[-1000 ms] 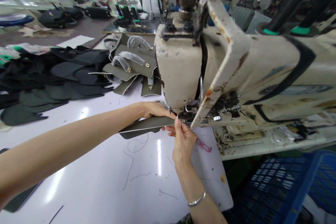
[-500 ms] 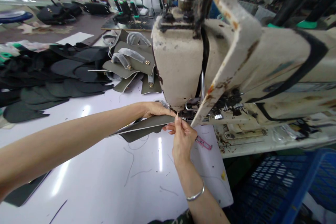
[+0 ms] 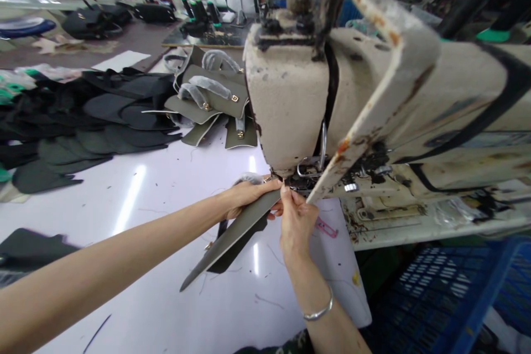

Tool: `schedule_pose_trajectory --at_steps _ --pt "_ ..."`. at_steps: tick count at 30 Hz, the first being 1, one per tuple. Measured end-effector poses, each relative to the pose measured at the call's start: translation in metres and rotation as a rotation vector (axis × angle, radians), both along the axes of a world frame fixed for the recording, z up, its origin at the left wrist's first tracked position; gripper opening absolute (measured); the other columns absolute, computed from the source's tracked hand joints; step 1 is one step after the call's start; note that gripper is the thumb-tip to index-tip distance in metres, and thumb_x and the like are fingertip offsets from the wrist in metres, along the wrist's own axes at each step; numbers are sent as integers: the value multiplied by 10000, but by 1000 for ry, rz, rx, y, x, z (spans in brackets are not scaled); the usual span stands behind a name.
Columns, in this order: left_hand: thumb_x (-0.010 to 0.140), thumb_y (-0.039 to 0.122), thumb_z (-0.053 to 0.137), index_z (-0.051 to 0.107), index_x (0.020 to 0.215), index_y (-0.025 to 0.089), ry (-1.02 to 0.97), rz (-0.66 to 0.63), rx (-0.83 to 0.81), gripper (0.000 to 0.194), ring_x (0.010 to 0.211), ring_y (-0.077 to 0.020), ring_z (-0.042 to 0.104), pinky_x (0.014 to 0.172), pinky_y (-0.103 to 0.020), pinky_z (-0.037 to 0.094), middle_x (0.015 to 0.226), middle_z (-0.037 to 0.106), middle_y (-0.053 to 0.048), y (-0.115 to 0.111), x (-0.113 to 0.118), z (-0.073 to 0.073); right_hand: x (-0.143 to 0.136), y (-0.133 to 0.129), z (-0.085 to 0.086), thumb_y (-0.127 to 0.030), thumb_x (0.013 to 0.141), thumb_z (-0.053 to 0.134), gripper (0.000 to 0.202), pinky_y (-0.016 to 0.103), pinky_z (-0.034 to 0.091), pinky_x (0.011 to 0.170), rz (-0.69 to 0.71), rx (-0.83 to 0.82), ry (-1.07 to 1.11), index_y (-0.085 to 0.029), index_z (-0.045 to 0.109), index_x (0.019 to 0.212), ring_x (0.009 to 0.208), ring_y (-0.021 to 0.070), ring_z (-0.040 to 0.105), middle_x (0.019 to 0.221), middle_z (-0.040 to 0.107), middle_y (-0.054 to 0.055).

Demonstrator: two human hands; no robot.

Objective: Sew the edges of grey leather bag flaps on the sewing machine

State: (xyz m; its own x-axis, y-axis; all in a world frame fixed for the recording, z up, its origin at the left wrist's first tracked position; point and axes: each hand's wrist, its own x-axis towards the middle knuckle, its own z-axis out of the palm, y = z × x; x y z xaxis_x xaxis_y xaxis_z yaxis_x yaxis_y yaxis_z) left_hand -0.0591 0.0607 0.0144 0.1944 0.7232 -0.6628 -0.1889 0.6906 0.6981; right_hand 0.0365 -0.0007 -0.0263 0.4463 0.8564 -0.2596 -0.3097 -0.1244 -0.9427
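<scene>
An olive-grey bag panel [image 3: 238, 227] with a pale cut edge lies under the head of a sewing machine [image 3: 286, 88], its free tip pointing down and left over the table. Beside it hangs a darker flap, and a plastic-wrapped handle [image 3: 246, 178] shows behind the wrist. My left hand [image 3: 249, 192] is closed on the panel's upper side, fingertips close to the needle area. My right hand [image 3: 299, 218] pinches the panel's near edge at the same spot, thumb and forefinger together. The machine's foot and the fingertips partly hide the stitching point.
Olive panels with wrapped handles [image 3: 207, 94] lie behind the machine head. Stacked black pieces [image 3: 99, 116] cover the left. A rusty bar [image 3: 373, 105] slants close to my right hand. Pink thread snips [image 3: 327, 228] lie beside it; a blue crate [image 3: 435, 282] stands lower right.
The panel has swung round at the machine, its free end moving from pointing left to pointing down-left. My left forearm has come lower, uncovering a dark piece at the left. Both hands stay by the needle.
</scene>
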Motion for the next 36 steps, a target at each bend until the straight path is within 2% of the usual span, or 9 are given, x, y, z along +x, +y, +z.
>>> schedule_pose_trajectory --at_steps 3,6,12,15,17,22,30,33,36 --pt "686 459 840 662 818 156 12 -168 -31 375 473 -177 612 444 -273 526 589 674 -71 -6 -1 -5 5 -2 -1 -532 877 607 446 202 432 398 31 -10 -34 -156 672 646 444 139 562 497 587 -7" --pt "713 565 787 641 885 187 40 -171 36 441 492 -159 609 439 -246 513 628 672 -42 -19 3 -9 13 -4 -1 -509 883 603 442 203 396 405 76 0 -84 -163 644 612 455 126 502 488 530 -21" --pt "745 585 754 622 1056 271 10 131 62 461 567 -158 657 522 -245 553 754 723 1 -51 31 -8 35 -7 -2 -426 866 649 363 207 388 511 165 46 -190 -159 675 621 551 116 475 572 564 -24" --pt "755 525 769 649 1065 262 -5 303 56 424 700 -156 708 569 -199 556 875 756 -2 -61 48 -9 47 -10 -1 -419 846 681 306 221 431 568 243 23 -133 -158 744 699 597 133 533 633 638 -13" --pt "745 509 778 672 1035 237 -17 375 -17 412 757 -169 724 598 -202 570 901 766 -15 -65 56 -11 54 -13 1 -422 827 706 279 230 447 585 290 -10 -98 -159 789 786 616 148 570 663 681 -3" --pt "736 481 784 701 1026 211 -39 456 -56 405 829 -212 735 680 -248 602 855 768 -34 -65 65 -15 63 -15 7 -434 813 719 300 246 474 620 310 -40 -123 -168 826 901 684 183 633 765 754 24" --pt "755 449 776 690 1105 224 -88 474 47 424 824 -217 734 709 -271 607 865 767 -35 -51 66 -19 67 -4 17 -414 816 708 287 236 440 590 281 -2 -371 -156 821 763 612 163 600 683 736 5" --pt "732 499 786 721 1034 189 -77 436 -6 438 775 -231 731 674 -297 612 850 766 -63 -45 63 -23 66 1 16 -406 808 722 277 241 446 596 262 31 -409 -151 820 764 617 170 605 705 746 13" --pt "709 504 807 728 1056 194 -91 439 -15 473 776 -226 729 670 -297 613 885 772 -62 -43 61 -25 65 1 12 -437 820 718 312 237 440 579 254 37 -424 -144 813 770 604 164 606 689 737 15"
